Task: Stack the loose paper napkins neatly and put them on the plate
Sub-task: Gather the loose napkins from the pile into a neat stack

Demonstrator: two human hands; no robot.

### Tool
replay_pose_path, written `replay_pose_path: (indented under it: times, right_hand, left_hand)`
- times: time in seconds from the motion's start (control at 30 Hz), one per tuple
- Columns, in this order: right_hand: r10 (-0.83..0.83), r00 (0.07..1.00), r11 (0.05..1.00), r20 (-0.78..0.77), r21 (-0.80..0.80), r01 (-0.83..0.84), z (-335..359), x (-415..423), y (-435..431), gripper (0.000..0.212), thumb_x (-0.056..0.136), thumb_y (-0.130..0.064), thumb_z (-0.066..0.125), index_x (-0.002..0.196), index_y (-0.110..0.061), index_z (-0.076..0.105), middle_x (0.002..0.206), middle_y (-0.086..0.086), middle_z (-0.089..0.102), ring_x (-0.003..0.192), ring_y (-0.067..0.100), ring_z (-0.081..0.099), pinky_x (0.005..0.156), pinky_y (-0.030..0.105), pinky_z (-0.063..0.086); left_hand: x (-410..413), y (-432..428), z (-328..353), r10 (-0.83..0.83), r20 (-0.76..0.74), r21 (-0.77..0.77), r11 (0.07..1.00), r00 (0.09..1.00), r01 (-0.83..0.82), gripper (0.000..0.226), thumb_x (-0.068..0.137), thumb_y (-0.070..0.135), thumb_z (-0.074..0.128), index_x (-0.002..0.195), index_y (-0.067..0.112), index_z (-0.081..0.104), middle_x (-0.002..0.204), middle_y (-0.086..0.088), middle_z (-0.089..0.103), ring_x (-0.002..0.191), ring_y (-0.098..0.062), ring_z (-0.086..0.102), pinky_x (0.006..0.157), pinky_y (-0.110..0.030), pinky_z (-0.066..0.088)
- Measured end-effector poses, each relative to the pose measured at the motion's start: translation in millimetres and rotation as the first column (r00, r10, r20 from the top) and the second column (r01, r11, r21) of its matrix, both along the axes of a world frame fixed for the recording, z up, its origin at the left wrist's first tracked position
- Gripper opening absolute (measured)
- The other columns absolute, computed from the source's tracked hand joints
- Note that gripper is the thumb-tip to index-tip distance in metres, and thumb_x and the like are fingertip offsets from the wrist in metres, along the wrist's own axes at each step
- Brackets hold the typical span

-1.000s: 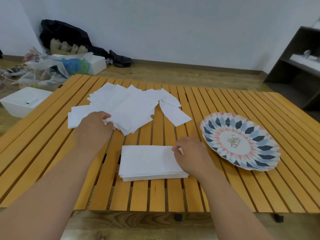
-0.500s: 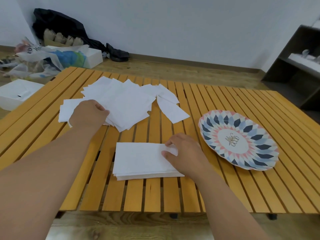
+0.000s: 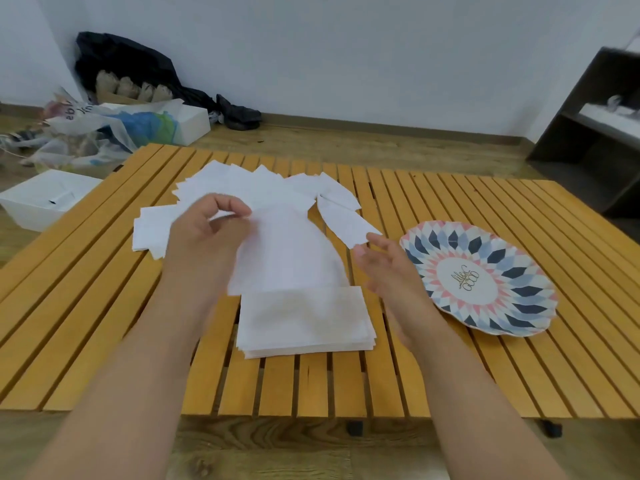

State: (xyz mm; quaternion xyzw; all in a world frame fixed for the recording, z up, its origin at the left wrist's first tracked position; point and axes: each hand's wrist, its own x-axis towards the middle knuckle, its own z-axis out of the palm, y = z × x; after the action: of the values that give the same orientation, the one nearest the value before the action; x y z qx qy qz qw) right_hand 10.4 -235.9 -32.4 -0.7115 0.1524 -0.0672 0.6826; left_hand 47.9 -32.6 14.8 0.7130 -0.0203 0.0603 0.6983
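1. The neat stack of napkins [image 3: 304, 320] lay on the slatted wooden table [image 3: 104, 306] near its front edge. Its long axis ran left to right, across the slats, and its layered edges showed at the near side and the right corner.
2. The left hand [image 3: 211, 233] pinched one napkin [image 3: 287, 258] between thumb and curled fingers and held it above the table. The sheet hung from the pinch down and to the right, its lower edge meeting the far edge of the stack.
3. That held napkin was smeared by blur. Its outline and corners were hard to make out, as was whether it touched the stack.
4. The right hand [image 3: 388, 271] was between the stack and the plate [image 3: 478, 278], fingers loosely extended, palm turned left, gripping nothing.
5. The loose napkins [image 3: 249, 188] lay fanned at mixed angles on the far left-centre of the table, partly hidden by the left hand and the held sheet. How many there were I could not tell.
6. One stray napkin [image 3: 346, 223] pointed its long axis diagonally toward the plate. Its near corner lay just beside the right fingertips, and contact was unclear.
7. The patterned plate sat at the right with no napkins on it, well apart from the loose heap.
8. A dark shelf [image 3: 588, 133] was cut off at the right edge of the view.
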Motion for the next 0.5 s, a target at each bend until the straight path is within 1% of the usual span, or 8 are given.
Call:
replay_pose_path:
  times: [0.07, 0.1, 0.17, 0.2, 0.23, 0.3, 0.4, 0.5]
  right_hand:
    - [0.073, 0.997, 0.979, -0.024, 0.191, -0.068, 4.1, -6.0, -3.1, 0.054, 0.080, -0.043, 0.065, 0.129, -0.030, 0.047, 0.125, -0.005, 0.062, 0.114, 0.015, 0.058, 0.097, 0.036, 0.047]
    - [0.119, 0.992, 0.960, -0.032, 0.258, -0.107, 5.5, -9.0, -4.2, 0.057, 0.076, -0.044, 0.065, 0.128, -0.029, 0.049, 0.122, -0.003, 0.065, 0.111, 0.017, 0.062, 0.093, 0.035, 0.051]
    - [0.174, 0.983, 0.945, -0.064, 0.291, -0.148, 7.1, -13.5, -4.2, 0.052, 0.075, -0.040, 0.067, 0.124, -0.029, 0.055, 0.113, -0.002, 0.069, 0.100, 0.016, 0.067, 0.077, 0.031, 0.056]
    - [0.176, 0.981, 0.952, -0.086, 0.268, -0.148, 5.8, -14.2, -5.0, 0.047, 0.078, -0.034, 0.069, 0.123, -0.030, 0.056, 0.112, -0.001, 0.069, 0.097, 0.016, 0.068, 0.074, 0.032, 0.057]
    - [0.170, 0.979, 0.961, -0.112, 0.240, -0.139, 3.5, -13.6, -6.2, 0.044, 0.080, -0.028, 0.070, 0.122, -0.030, 0.057, 0.111, 0.000, 0.068, 0.096, 0.018, 0.068, 0.076, 0.034, 0.057]
    - [0.160, 0.975, 0.978, -0.152, 0.156, -0.137, -2.0, -10.9, -9.5, 0.046, 0.081, -0.019, 0.072, 0.122, -0.029, 0.056, 0.111, 0.001, 0.066, 0.096, 0.018, 0.067, 0.077, 0.034, 0.058]
    - [0.115, 0.975, 0.981, -0.189, -0.133, -0.141, -12.2, -3.6, -11.1, 0.047, 0.082, -0.014, 0.072, 0.123, -0.027, 0.053, 0.110, -0.001, 0.066, 0.093, 0.010, 0.064, 0.069, 0.022, 0.053]
    - [0.088, 0.971, 0.885, -0.221, -0.430, -0.178, -23.0, 2.0, -9.1, 0.051, 0.084, -0.018, 0.071, 0.128, -0.027, 0.048, 0.117, -0.002, 0.061, 0.099, 0.009, 0.059, 0.070, 0.019, 0.048]
  left_hand:
    - [-6.5, 0.2, -9.2, -0.083, -0.110, -0.092, 0.993, 0.990, 0.073, 0.034, 0.087, 0.005, 0.056, 0.063, 0.029, 0.062, 0.073, 0.012, 0.058, 0.084, -0.017, 0.052, 0.074, -0.034, 0.038]
    - [-7.6, 0.4, -14.8, -0.119, -0.159, -0.101, 0.989, 0.980, 0.104, 0.036, 0.088, 0.005, 0.055, 0.061, 0.028, 0.062, 0.074, 0.009, 0.057, 0.085, -0.019, 0.049, 0.074, -0.034, 0.036]
    - [-6.6, 0.0, -26.1, -0.190, -0.237, -0.078, 0.981, 0.953, 0.177, 0.036, 0.089, 0.004, 0.053, 0.061, 0.027, 0.062, 0.076, 0.004, 0.054, 0.084, -0.021, 0.046, 0.068, -0.032, 0.034]
    - [-5.6, -0.3, -32.0, -0.215, -0.261, -0.040, 0.976, 0.941, 0.212, 0.036, 0.089, 0.004, 0.052, 0.062, 0.026, 0.062, 0.077, 0.003, 0.054, 0.083, -0.022, 0.046, 0.065, -0.031, 0.033]
    - [-5.0, -1.0, -37.2, -0.224, -0.278, 0.012, 0.972, 0.934, 0.236, 0.036, 0.089, 0.004, 0.050, 0.063, 0.026, 0.061, 0.079, 0.002, 0.055, 0.082, -0.022, 0.046, 0.062, -0.030, 0.033]
    - [-2.8, -2.4, -46.9, -0.212, -0.296, 0.143, 0.954, 0.931, 0.263, 0.032, 0.089, 0.002, 0.048, 0.070, 0.025, 0.060, 0.084, 0.001, 0.055, 0.077, -0.020, 0.047, 0.060, -0.029, 0.033]
    - [3.6, -3.8, -58.5, -0.136, -0.287, 0.414, 0.875, 0.948, 0.251, 0.022, 0.088, 0.003, 0.050, 0.086, 0.024, 0.058, 0.095, 0.001, 0.060, 0.082, -0.018, 0.055, 0.063, -0.030, 0.041]
    - [8.7, -3.4, -64.7, -0.075, -0.213, 0.610, 0.768, 0.974, 0.193, 0.020, 0.087, 0.008, 0.056, 0.097, 0.025, 0.056, 0.091, 0.004, 0.060, 0.079, -0.010, 0.057, 0.060, -0.025, 0.044]
